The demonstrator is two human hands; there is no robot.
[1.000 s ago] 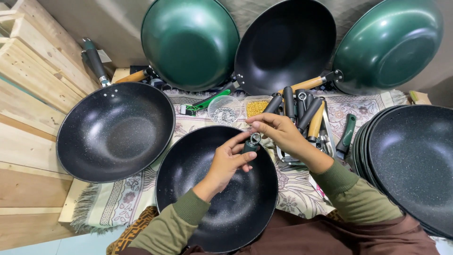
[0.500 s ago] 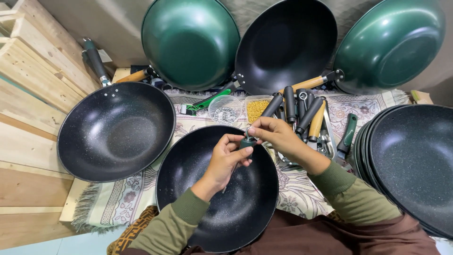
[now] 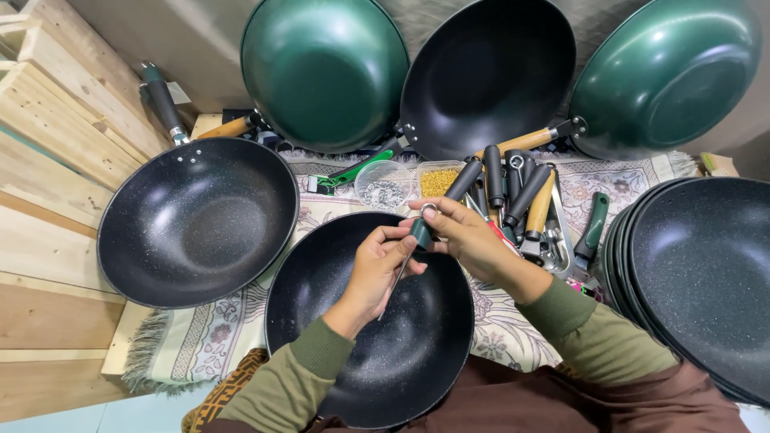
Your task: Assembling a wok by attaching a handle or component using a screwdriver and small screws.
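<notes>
Head view: both hands met over the black pan [image 3: 369, 321] in the lap, which lay half on the front edge of the patterned cloth [image 3: 208, 337]. Left hand [image 3: 377, 269] had fingers pinched on a thin metal rod, prob. a screw or driver shaft, slanting down over the pan. Right hand [image 3: 469, 240] gripped a short dark-green handle piece [image 3: 421, 231] w/ a metal ring on top, fingers curled round it.

Change vs. a sec ago: the green piece had come up off the pan's far rim into clear view between the fingertips, and the rod now showed under it. Looks like the handle part was being lined up w/ its fastener, not yet on the pan.

Count: 3 big pans propped at the back edge (2 green, 1 black); 1 black pan w/ handle [image 3: 196, 220] at the cloth's left edge; a stack of black pans [image 3: 698, 273] at the right edge, no. unclear; 2 small clear tubs [image 3: 383, 186]; a heap of loose handles [image 3: 521, 196], approx. 8.
</notes>
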